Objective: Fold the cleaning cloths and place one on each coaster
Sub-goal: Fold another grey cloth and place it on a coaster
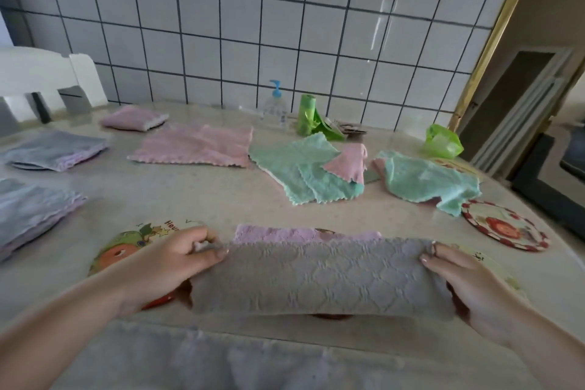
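Landmark: grey cloth (319,279), half-folded at the table's (196,196) near edge, its pink underside showing along the far edge.
Far left of it: two folded grey cloths (53,150) — one nearer, one farther.
Left hand (177,258): pinches the grey cloth's left end, over an orange-fruit coaster (126,247).
Beyond the cloth: a folded pink cloth (133,117), a flat pink cloth (196,146), then crumpled mint cloths (304,174) — all unfolded except the first.
Right hand (459,275): fingers closed on the cloth's right end.
Right of it: a red-rimmed coaster (503,228), bare, just beside another mint cloth (427,180).
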Motion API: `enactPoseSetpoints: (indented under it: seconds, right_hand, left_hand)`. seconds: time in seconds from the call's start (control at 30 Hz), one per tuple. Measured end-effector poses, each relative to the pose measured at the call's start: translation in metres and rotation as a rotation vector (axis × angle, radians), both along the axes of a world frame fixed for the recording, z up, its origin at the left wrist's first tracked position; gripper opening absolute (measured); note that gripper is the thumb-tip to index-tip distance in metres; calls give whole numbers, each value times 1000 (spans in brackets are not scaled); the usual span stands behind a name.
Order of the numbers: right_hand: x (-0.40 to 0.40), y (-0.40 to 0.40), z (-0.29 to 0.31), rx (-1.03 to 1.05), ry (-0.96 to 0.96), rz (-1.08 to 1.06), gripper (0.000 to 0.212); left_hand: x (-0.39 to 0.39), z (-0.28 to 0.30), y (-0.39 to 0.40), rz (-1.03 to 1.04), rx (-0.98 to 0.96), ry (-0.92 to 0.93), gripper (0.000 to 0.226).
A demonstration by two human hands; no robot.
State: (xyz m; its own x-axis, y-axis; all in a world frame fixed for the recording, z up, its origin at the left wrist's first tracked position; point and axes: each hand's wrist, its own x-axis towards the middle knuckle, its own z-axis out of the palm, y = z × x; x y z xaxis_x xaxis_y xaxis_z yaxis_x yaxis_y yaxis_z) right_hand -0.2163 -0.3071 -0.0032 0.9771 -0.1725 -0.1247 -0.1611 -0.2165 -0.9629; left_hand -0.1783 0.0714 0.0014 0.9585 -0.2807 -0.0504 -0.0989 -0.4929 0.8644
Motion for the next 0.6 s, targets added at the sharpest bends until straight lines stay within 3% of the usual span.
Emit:
enactPoseSetpoints:
  seconds: [0.13,0.3,0.6]
  right_hand:
    - [-2,0,-8,-68,132,45,22]
    - [19,3,-7,-223,63,-10,19]
    - [55,-1,-18,-461,65,-32,11]
  left_hand:
    - [6,-7,3,-14,77,75,19]
    - [34,-2,-10,22,139,-84,6]
    - [92,-8,-28,-7,380,-236,11]
